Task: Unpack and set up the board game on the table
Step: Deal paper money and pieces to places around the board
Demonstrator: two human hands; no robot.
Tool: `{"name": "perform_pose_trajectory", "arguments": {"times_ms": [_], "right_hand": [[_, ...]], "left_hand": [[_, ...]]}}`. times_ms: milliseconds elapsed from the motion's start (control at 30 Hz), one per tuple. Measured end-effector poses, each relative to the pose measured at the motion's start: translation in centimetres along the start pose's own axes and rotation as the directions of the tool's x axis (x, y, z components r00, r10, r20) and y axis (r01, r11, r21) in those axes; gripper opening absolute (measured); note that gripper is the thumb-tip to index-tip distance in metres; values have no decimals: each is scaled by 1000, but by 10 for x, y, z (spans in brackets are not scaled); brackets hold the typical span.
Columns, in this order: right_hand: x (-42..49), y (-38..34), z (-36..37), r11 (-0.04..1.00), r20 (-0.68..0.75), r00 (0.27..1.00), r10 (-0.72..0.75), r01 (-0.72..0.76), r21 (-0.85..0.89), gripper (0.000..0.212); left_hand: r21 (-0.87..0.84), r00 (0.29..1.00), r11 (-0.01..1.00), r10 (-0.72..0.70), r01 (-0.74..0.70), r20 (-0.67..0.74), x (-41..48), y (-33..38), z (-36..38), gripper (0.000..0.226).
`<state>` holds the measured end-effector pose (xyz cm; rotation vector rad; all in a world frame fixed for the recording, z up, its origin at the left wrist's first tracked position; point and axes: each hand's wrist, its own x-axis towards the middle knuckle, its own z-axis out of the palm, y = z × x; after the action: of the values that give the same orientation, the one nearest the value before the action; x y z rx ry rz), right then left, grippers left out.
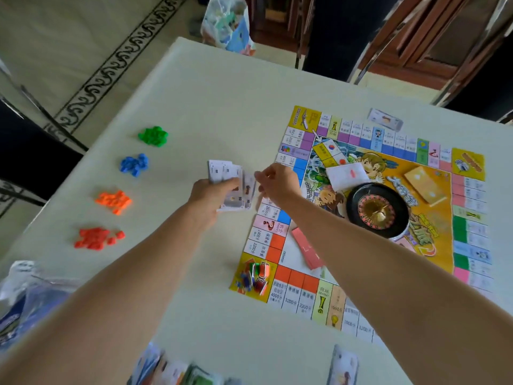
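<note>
Fingers (219, 187) around fanned cards (233, 187)

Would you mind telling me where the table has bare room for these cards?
Free: the far stretch of table beyond the green pile, and the near patch between the red pile and the board. Crowded: the board's middle around the roulette wheel, and the near edge with bags.

- The table (211, 87) had a matt, smooth, pale covering.
- The game board (433, 215) looked like glossy printed card.
- The roulette wheel (377, 209) was shiny black plastic with a metallic gold centre.
- The bag (230, 26) beyond the far edge was clear crinkled plastic.
</note>
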<state>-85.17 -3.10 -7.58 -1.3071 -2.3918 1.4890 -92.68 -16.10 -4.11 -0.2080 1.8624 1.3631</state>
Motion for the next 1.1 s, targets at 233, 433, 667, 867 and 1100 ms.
{"name": "perform_pose_trajectory", "arguments": {"times_ms": [233,433,667,867,1100], "right_hand": [[-62,0,-57,923,241,967,-78,-21,383,29],[-126,37,-105,904,138,989,-54,-10,427,32],[-216,114,-156,971,73,997,1,-18,239,21],[-279,192,-177,891,-167,958,232,-140,432,21],[-342,276,-168,964,-171,984,58,-10,267,14]], "left_hand": [[139,949,982,77,-125,305,-57,5,48,24],[194,861,975,-6,-107,509,-127,-26,101,25],[470,847,855,-70,-221,527,-204,-99,152,19],[340,890,888,143,-308,433,-247,-168,175,4],[619,840,590,488,-518,238,-268,-256,209,22]]}}
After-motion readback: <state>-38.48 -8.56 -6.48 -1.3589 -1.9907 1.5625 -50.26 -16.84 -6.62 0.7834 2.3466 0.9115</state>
